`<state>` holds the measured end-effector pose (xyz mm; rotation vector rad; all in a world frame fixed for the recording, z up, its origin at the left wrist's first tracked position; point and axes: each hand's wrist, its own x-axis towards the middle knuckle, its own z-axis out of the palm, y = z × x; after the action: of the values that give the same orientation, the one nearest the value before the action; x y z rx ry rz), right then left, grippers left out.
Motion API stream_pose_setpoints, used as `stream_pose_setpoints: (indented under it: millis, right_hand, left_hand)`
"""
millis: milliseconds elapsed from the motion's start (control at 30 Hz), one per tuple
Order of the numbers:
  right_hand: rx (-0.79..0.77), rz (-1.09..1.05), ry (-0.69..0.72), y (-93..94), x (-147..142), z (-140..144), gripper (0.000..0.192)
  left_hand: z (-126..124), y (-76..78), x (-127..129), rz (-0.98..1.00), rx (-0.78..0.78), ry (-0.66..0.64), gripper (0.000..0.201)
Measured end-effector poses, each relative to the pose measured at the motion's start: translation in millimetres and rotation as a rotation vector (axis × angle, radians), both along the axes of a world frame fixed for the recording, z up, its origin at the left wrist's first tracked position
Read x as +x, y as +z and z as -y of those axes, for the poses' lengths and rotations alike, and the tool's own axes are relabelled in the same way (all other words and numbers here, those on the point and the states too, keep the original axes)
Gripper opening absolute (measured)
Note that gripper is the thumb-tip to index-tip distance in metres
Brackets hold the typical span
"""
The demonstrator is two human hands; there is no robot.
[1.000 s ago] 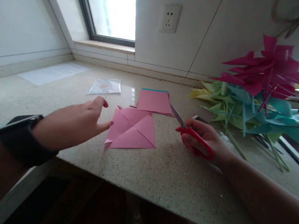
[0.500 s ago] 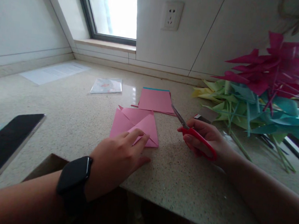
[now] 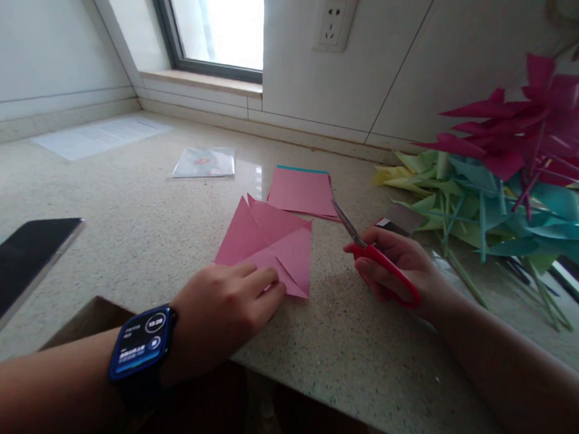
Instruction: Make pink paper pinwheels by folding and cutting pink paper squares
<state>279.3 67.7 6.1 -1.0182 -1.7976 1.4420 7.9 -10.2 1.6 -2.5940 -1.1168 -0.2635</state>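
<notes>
A square of pink paper [image 3: 287,235], with diagonal cuts running in from its corners, lies near the counter's front edge. My left hand [image 3: 230,304] is closed on its near edge, the thumb hidden beneath the curled fingers. To the right, my right hand [image 3: 413,263] holds red-handled scissors [image 3: 388,268] by the handles, blades pointing up and left. The blades look closed and are apart from the cut sheet. Just behind that sheet sits a stack of pink paper [image 3: 301,190], with a blue strip showing at its far edge.
Paper pinwheels in magenta [image 3: 552,124], blue and yellow-green lie on the right with their sticks. A phone [image 3: 14,275] rests on the left. Further back are a clear packet [image 3: 205,162] and a printed sheet [image 3: 103,135]. The counter's front edge [image 3: 325,399] runs close by.
The pink paper has turned slightly clockwise and its near edge has come closer. My left fingers have curled in around that edge. The watch screen has lit up. My right hand stays put.
</notes>
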Motion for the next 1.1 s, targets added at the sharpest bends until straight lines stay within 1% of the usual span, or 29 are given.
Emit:
stream_pose_setpoints:
  millis: [100,200,333,433,533,667,800,867,967,1100]
  right_hand:
    - [-0.002,-0.009,0.003,-0.1,-1,0,0.034]
    - [-0.012,-0.033,0.009,-1.1,-1,-1,0.036]
    - [-0.012,-0.045,0.015,-1.5,-1,0,0.036]
    - [-0.04,-0.047,0.011,-1.1,-4,4,0.037]
    - [-0.068,-0.05,-0.005,-0.9,-11,9,0.041]
    - [-0.118,-0.022,-0.005,-0.9,-22,21,0.044]
    - [-0.167,-0.078,-0.002,-1.5,-30,29,0.047]
    - [-0.19,-0.095,-0.022,-1.7,-33,31,0.048]
    - [-0.205,-0.13,-0.051,-2.4,-35,31,0.049]
    - [-0.19,-0.151,-0.088,-4.8,-36,29,0.048]
  left_hand:
    - [1,2.4,0,0.041,0.039,-0.024,0.012]
    - [3,4.0,-2,0.115,0.009,-0.05,0.015]
    - [4,2.7,-2,0.241,0.016,-0.027,0.02]
    - [4,2.1,-2,0.338,-0.004,-0.023,0.02]
    - [4,3.3,-1,0.449,-0.081,0.03,0.017]
    - [3,5.7,5,0.61,-0.249,0.163,0.016]
    - [3,4.5,9,0.748,-0.397,0.283,0.019]
    - [2,2.9,10,0.793,-0.445,0.292,0.021]
    - [1,1.0,11,0.855,-0.502,0.272,0.02]
    - [1,-0.1,13,0.891,-0.546,0.248,0.019]
